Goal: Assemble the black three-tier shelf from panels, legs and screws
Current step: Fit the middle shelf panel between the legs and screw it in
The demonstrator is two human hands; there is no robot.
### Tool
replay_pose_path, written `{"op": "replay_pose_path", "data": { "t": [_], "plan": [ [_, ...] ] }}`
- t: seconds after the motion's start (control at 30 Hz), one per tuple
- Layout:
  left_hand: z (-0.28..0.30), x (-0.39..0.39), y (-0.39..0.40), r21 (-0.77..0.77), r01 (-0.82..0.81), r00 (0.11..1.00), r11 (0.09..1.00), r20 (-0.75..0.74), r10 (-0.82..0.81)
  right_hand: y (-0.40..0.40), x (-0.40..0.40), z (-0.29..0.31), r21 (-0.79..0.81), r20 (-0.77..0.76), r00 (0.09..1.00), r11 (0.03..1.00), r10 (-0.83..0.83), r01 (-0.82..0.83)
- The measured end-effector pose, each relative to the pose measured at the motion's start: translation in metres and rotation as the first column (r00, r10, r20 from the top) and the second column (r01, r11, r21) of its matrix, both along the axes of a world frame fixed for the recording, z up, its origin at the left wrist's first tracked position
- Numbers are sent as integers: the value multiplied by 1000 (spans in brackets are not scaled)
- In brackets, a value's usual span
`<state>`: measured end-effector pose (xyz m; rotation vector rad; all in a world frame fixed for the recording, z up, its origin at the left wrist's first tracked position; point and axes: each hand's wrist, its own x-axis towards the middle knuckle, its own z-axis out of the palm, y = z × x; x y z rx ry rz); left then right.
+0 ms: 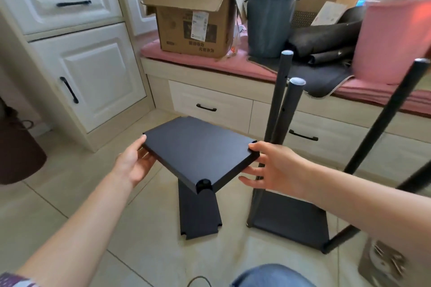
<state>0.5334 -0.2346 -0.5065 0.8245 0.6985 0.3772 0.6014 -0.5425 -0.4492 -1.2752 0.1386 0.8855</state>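
- Two bare hands carry one flat black rectangular metal shelf panel (198,151) above the tiled floor, at the middle of the scene.
- The left hand (134,165) grips the panel's left short edge: thumb on the top face, fingers curled underneath.
- The right hand (272,168) meets the right near corner with its thumb on top and its fingers spread fairly straight below the edge, more a support than a firm grip.
- The panel tilts, its near corner lowest, and that corner's round notch (203,185) faces the camera.
- Just right of it stands the part-built frame: a black base panel (291,219) on the floor with slim black metal legs (278,109) rising from its corners, pale caps on their tops.
- A second loose black panel (198,214) lies on the floor beneath the held one.
- Farther off, a brown cardboard box (193,18) and a grey plastic bin (268,23) sit on a pink-cushioned bench.
- Judged from this, the step is seating this panel as the next tier. To do it well, level the panel first, carry it right over the leg tops, and line all four corner notches up with the legs together; lowering one corner ahead of the rest would likely jam it or splay the legs.
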Motion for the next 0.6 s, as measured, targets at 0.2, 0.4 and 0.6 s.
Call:
{"op": "replay_pose_path", "data": {
  "t": [0.2, 0.4, 0.6],
  "plan": [
    [62, -20, -22, -18, 5, 998, 1000, 64, -4, -26, -10, 57, 37, 84, 995, 998, -59, 56],
    [117, -40, -56, 18, 31, 997, 999, 68, -33, -66, -13, 112, 128, 183, 979, 989, -94, 71],
    [155, -31, -96, 77, 127, 975, 989, 172, -138, -112, -8, 152, 170, 212, 958, 973, -192, 157]
  ]
}}
